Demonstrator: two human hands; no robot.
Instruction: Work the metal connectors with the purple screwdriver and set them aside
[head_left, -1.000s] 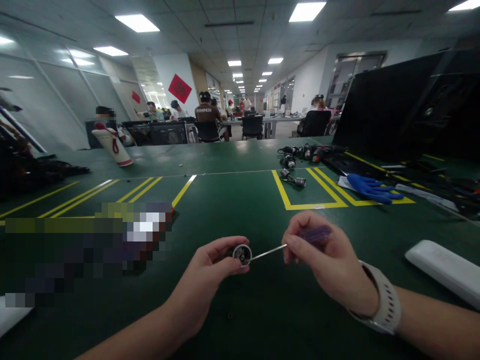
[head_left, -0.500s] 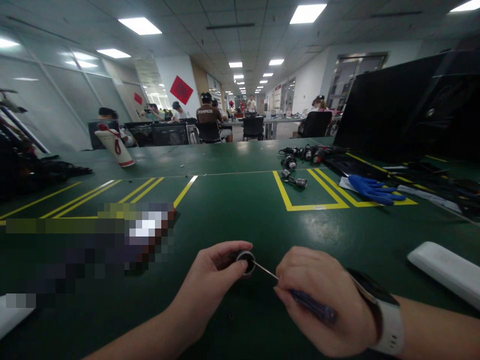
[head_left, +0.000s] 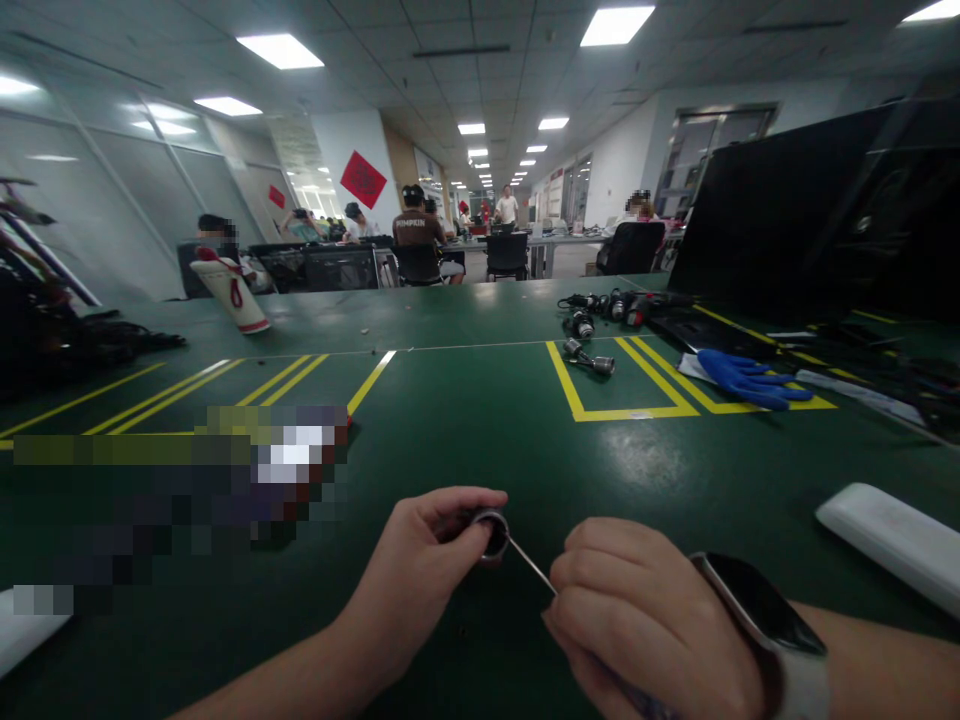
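My left hand (head_left: 431, 565) pinches a short, hollow metal cylinder (head_left: 495, 538) between thumb and fingers, its round open end turned toward my right hand. Closed around the dark bluish handle of a thin-shafted screwdriver (head_left: 531, 566) is my right hand (head_left: 637, 610). The shaft's tip meets the rim of the cylinder; whether it reaches inside I cannot tell. Most of the handle is hidden by my right hand, which wears a watch (head_left: 761, 605) on its wrist.
Metal joint-like parts (head_left: 589, 358) lie within yellow tape lines on the green table (head_left: 465, 430). Right of them are a blue glove (head_left: 750, 380) and a white bar-shaped object (head_left: 892, 540). A pixelated item (head_left: 300, 460) lies left. A dark screen (head_left: 795, 210) stands at right; people sit beyond.
My right hand has moved slightly down and rolled, so less of the screwdriver handle shows and the shaft slopes more steeply. The left hand, still gripping the cylinder, has barely shifted.
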